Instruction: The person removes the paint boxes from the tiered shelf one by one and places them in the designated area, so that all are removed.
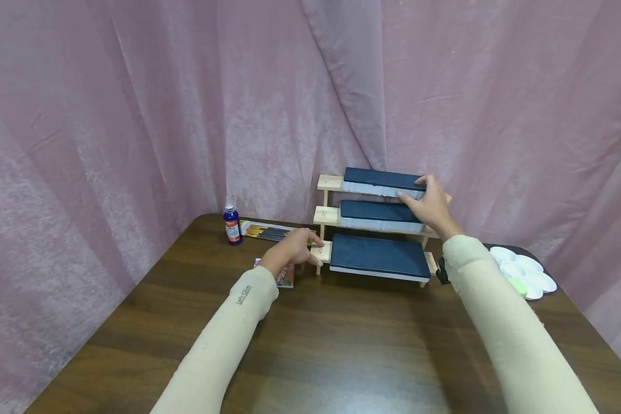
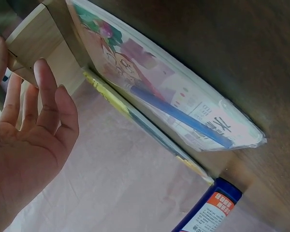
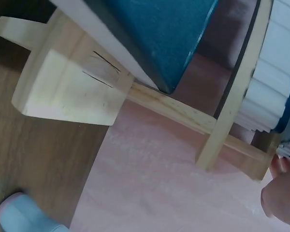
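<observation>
The top box (image 1: 383,182) sits on the rack's (image 1: 327,217) highest shelf, centre frame; the right hand (image 1: 430,205) grips its right end, so it is best moved level. The left hand (image 1: 293,248), fingers relaxed, steadies the lowest shelf's left end. Two more boxes (image 1: 379,256) fill the shelves below. Bottle (image 1: 232,225), brushes (image 1: 266,232) and booklet (image 2: 169,92) lie left; palette (image 1: 524,272) right.

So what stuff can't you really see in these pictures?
- Right hand: the right wrist view's edge cuts it down to fingertips.
- Blue bottle: label too small in the head view; the left wrist view's edge cuts it off.
- Booklet: left hand covers most of it in the head view.
- Palette: right sleeve hides its near edge.
</observation>
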